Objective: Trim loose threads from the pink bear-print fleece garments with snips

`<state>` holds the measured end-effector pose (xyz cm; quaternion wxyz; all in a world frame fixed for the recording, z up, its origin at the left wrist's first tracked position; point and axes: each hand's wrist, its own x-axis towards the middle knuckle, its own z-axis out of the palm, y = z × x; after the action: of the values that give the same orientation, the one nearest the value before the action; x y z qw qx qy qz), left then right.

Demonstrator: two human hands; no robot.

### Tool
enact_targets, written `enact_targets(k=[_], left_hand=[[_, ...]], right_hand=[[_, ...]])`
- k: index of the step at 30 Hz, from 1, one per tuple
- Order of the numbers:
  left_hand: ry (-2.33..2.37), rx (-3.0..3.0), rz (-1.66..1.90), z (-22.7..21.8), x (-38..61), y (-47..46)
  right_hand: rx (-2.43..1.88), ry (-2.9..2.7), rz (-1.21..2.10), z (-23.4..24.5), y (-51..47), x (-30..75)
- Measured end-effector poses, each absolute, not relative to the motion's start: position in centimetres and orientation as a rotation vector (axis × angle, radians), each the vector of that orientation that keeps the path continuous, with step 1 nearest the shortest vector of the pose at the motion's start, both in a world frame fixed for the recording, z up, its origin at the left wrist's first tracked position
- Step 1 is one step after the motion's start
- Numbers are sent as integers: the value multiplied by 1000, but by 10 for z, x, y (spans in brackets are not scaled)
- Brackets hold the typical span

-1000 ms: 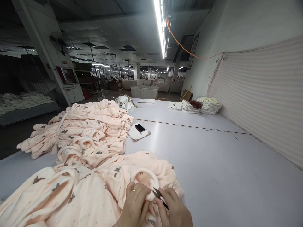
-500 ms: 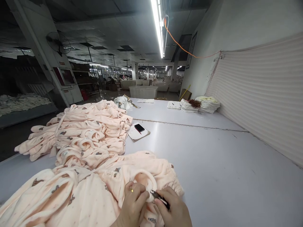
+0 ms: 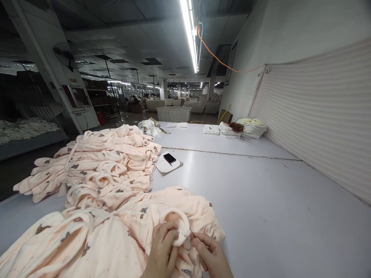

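Left hand (image 3: 164,247) still pinches the garment (image 3: 139,229); snips (image 3: 191,233) clamped in right hand (image 3: 209,249) now show less.

Place: a big clothes workshop, like a factory hall.
Work table (image 3: 261,193): wide, flat and pale, with a lot of room on it.
Pink clothes (image 3: 110,156): many soft ones, with the same little pictures on them, lying in heaps.
Folded cloth (image 3: 253,129): whitish stacks at the far end, by the wall.
Pale heap (image 3: 26,129): more cloth, piled low on the left.
Tube light (image 3: 188,34): long and bright, up high, with small lights (image 3: 124,83) shining far away.
Pillars (image 3: 163,88): thick posts in a room that goes back very far.
Big box (image 3: 174,116): pale, past the table.
Fan (image 3: 65,54): round, up high.
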<state>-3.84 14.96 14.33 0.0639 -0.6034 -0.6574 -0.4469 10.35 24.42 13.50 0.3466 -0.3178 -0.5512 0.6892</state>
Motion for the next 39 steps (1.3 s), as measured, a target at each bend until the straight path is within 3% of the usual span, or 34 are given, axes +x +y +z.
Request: enact_targets(k=[4,12,20,25,27,32,39], left_hand=[[-2033,-1774,-1426,145,-37,150],[-2256,-1693,-1596,154,-35,151],[-2052,-1709,-1489,143,-36,149],[-1924,-1779,-1460,148,-38,146],[-2065,-1679,-1696,154,-36,147],[-2651,-1210,-2883,169,-40,151],[-2724,-1103,-3106,176,-41,147]], right_hand=[[-751,-1730,1234,136,238,109],[-753,-1854,693,129,227,104],[-704,-1850,654,130,227,92],[-679,-1770,888,132,231,97],[-686,-1790,941,135,232,98],[-843,-1889,1014,140,237,98],[-779,-1981,815,141,221,94]])
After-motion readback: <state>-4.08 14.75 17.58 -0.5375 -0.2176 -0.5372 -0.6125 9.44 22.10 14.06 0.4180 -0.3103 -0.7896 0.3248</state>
